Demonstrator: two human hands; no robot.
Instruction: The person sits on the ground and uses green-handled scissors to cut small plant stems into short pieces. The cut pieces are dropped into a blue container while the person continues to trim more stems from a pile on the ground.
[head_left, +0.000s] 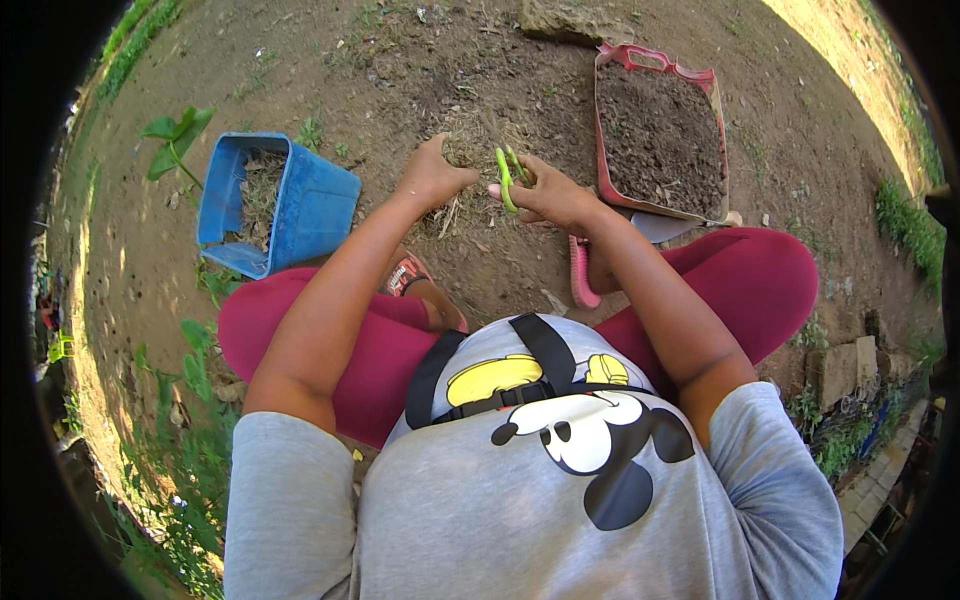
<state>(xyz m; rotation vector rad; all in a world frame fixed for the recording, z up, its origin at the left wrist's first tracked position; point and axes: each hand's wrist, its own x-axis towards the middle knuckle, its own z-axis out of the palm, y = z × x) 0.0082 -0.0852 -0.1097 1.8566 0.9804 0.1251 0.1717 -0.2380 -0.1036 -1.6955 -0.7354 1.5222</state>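
Note:
My right hand (551, 193) grips the green handles of a pair of scissors (505, 178), whose blades point away from me over dry grass and are hard to make out against the ground. To their left, my left hand (435, 174) reaches down by a patch of dry grass clippings (469, 142); its thumb points towards the scissors. Whether its fingers hold any grass, I cannot tell.
A blue plastic container (319, 206) lies tipped at the left with dry grass inside. At the right stands a red-rimmed container (602, 161) of dark soil (660, 139), a metal blade (660, 226) beside its near edge. A stone (574, 22) lies beyond.

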